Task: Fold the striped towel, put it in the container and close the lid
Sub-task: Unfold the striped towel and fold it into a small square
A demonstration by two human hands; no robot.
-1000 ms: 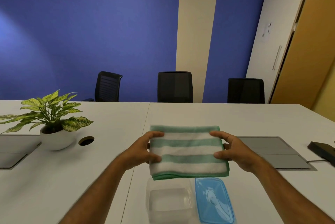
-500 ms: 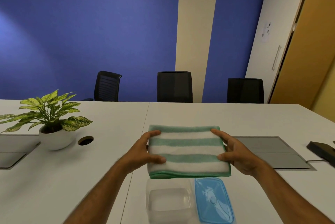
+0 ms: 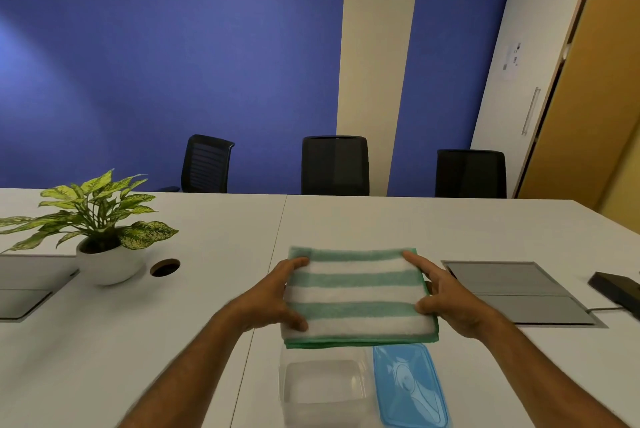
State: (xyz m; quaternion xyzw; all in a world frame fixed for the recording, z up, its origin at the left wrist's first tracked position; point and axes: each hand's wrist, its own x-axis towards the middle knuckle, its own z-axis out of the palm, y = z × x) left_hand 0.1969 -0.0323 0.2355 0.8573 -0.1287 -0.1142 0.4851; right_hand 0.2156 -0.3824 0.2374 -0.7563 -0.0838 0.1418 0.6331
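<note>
The folded green-and-white striped towel (image 3: 356,296) is held flat at the table's centre, its near edge over the far rim of the container. My left hand (image 3: 277,299) grips its left side, thumb on top near the front corner. My right hand (image 3: 446,299) grips its right side the same way. A clear, open plastic container (image 3: 322,389) stands just in front of the towel, close to me. Its blue lid (image 3: 410,386) lies flat on the table, touching the container's right side.
A potted plant in a white bowl (image 3: 104,264) stands at the left, beside a round cable hole (image 3: 165,267). Grey floor-box panels (image 3: 516,292) sit flush in the table at right and left. A black device (image 3: 616,289) lies far right. Three black chairs line the far edge.
Both hands have shifted the towel slightly toward me, so its near edge now overlaps the container's far rim. The grip on both sides is unchanged.
</note>
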